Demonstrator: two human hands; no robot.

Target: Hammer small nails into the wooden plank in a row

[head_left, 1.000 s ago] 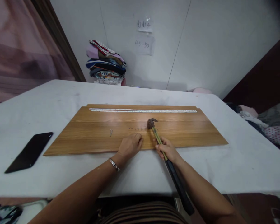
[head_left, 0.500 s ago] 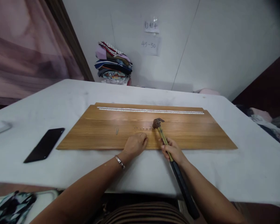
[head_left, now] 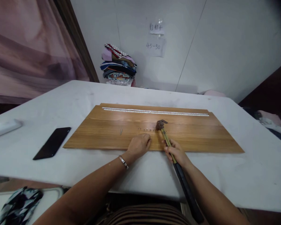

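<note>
A long wooden board (head_left: 189, 132) lies on a white table (head_left: 84, 93). My right hand (head_left: 176, 153) is closed round the handle of a hammer (head_left: 165, 139), whose rusty head (head_left: 159, 124) rests on the board at the right end of a short row of small nail heads (head_left: 146, 129). My left hand (head_left: 139, 145) rests on the board's near edge, fingers curled loosely and pressing down, just left of the hammer. Loose nails (head_left: 121, 131) lie on the board further left. A pale strip (head_left: 154, 111) runs along the board's far edge.
A black phone (head_left: 52, 142) lies on the table left of the board. A white object (head_left: 3, 128) sits at the far left edge. A pile of folded cloths (head_left: 118, 65) stands against the back wall. Fabric (head_left: 271, 120) lies at the right.
The view has shifted, so everything sits further right in the picture. Both hands and the hammer keep the same places on the board.
</note>
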